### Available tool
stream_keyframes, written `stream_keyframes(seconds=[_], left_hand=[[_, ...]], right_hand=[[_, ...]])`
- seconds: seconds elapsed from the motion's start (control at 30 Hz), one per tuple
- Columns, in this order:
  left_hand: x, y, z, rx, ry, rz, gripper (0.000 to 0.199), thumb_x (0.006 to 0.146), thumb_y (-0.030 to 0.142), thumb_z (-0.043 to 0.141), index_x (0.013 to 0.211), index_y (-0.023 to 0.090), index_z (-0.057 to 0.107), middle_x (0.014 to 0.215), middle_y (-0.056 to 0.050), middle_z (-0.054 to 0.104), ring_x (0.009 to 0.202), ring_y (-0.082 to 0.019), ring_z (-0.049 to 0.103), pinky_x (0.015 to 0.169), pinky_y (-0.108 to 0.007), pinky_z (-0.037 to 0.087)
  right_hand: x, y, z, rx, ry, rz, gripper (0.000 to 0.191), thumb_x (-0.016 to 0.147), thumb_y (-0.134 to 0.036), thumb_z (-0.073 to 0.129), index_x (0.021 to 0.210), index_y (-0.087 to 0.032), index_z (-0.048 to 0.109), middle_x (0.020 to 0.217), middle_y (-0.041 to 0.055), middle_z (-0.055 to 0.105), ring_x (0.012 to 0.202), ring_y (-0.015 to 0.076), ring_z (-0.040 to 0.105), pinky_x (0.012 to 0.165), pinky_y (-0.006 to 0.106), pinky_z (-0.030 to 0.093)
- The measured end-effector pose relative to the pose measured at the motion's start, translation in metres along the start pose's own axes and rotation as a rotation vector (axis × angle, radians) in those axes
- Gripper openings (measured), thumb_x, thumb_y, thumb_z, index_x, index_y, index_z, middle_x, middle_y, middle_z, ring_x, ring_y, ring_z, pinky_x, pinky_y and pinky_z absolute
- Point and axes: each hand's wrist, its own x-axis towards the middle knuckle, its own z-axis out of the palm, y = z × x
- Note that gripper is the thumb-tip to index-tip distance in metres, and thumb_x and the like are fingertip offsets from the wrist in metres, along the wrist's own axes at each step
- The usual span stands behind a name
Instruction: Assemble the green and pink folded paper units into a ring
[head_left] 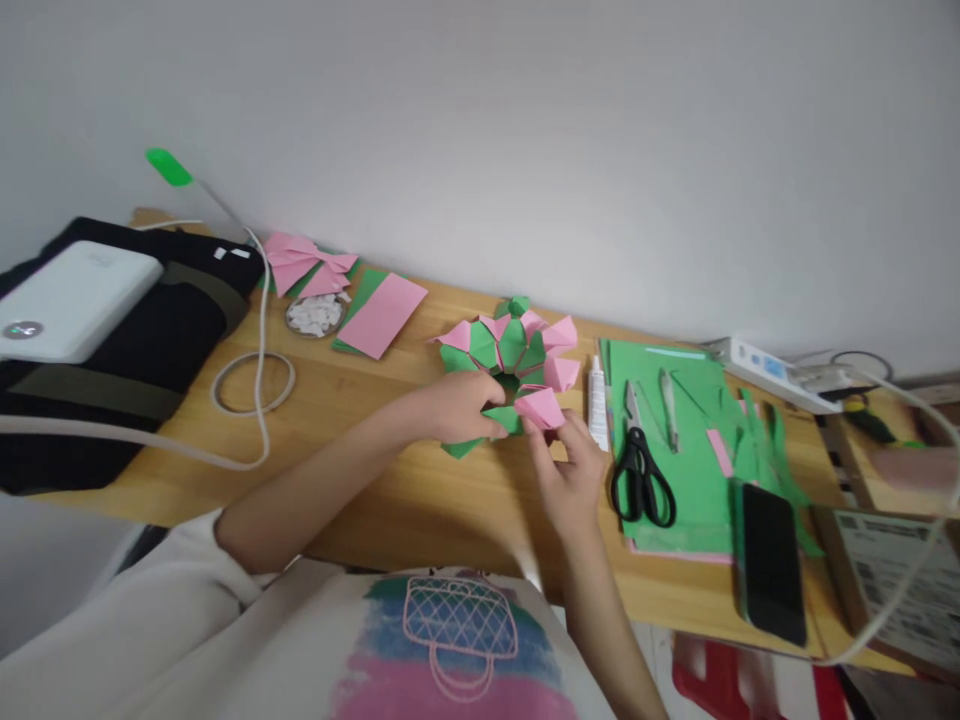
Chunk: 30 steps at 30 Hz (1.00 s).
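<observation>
In the middle of the table lies a ring of folded paper pieces (512, 345), pink and green by turns, with pointed tips outward. My left hand (463, 405) reaches over the ring's near left side, its fingers closed on a green part; the fingertips are partly hidden. With thumb and fingers, my right hand (571, 465) pinches a pink folded piece (540, 409) at the ring's near right side. A white glue tube (597, 405) lies just right of the ring, close to my right hand.
Black-handled scissors (636, 470) and tweezers (668, 410) lie on green paper sheets (697, 520), beside a phone (770, 560). To the left are pink and green rectangles (384, 315), a dish of white bits (315, 314), a white cable (262, 390) and a black bag (150, 370).
</observation>
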Motion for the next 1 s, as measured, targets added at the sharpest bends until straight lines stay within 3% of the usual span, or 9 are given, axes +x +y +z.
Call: stream_keyframes(seconds=[0.17,0.53,0.77,0.87,0.93,1.0], left_hand=[[0.011,0.001,-0.002,-0.028,-0.029,0.006,0.028,0.068,0.023,0.063,0.052,0.017,0.041,0.049,0.005,0.040,0.048,-0.009,0.037,0.047,-0.024,0.021],[0.014,0.005,-0.002,-0.049,0.097,-0.001,0.038,0.074,0.019,0.059,0.047,0.017,0.033,0.045,0.006,0.030,0.047,-0.007,0.029,0.052,-0.027,0.015],[0.011,0.008,-0.002,0.030,0.099,0.022,0.029,0.072,0.018,0.062,0.046,0.013,0.050,0.045,0.005,0.039,0.048,-0.008,0.037,0.051,-0.024,0.023],[0.005,0.017,0.001,0.124,0.174,0.011,0.026,0.072,0.017,0.061,0.047,0.013,0.054,0.045,0.002,0.044,0.052,-0.012,0.046,0.054,-0.026,0.031],[-0.005,0.024,0.005,0.203,0.286,0.001,0.021,0.078,0.017,0.057,0.059,0.012,0.063,0.059,-0.005,0.058,0.069,-0.020,0.056,0.067,-0.031,0.039],[-0.024,0.028,0.010,0.253,0.414,-0.008,0.018,0.084,0.020,0.054,0.086,0.011,0.069,0.093,-0.013,0.066,0.097,-0.029,0.057,0.085,-0.040,0.041]], right_hand=[[0.002,0.004,-0.002,-0.011,0.015,0.017,0.015,0.089,-0.022,0.056,0.075,-0.018,0.062,0.062,-0.0037,0.048,0.054,0.0105,0.044,0.052,0.023,0.035],[0.001,0.015,0.003,-0.062,0.098,0.060,0.031,0.086,-0.025,0.061,0.058,-0.020,0.048,0.054,-0.0052,0.044,0.049,0.0096,0.039,0.048,0.023,0.030],[-0.004,0.018,0.007,-0.047,0.070,0.064,0.027,0.087,-0.031,0.058,0.064,-0.018,0.056,0.054,-0.0032,0.048,0.049,0.0104,0.044,0.049,0.023,0.035],[-0.006,0.020,0.007,-0.032,0.036,0.051,0.028,0.087,-0.038,0.057,0.068,-0.018,0.060,0.054,-0.0032,0.049,0.047,0.0106,0.044,0.047,0.022,0.036],[-0.007,0.022,0.009,-0.040,0.047,0.077,0.034,0.086,-0.044,0.057,0.064,-0.018,0.058,0.053,-0.0028,0.049,0.046,0.0108,0.044,0.046,0.022,0.037],[-0.008,0.023,0.012,-0.053,0.082,0.140,0.038,0.086,-0.048,0.055,0.066,-0.017,0.060,0.054,-0.0009,0.053,0.046,0.0118,0.047,0.046,0.023,0.038]])
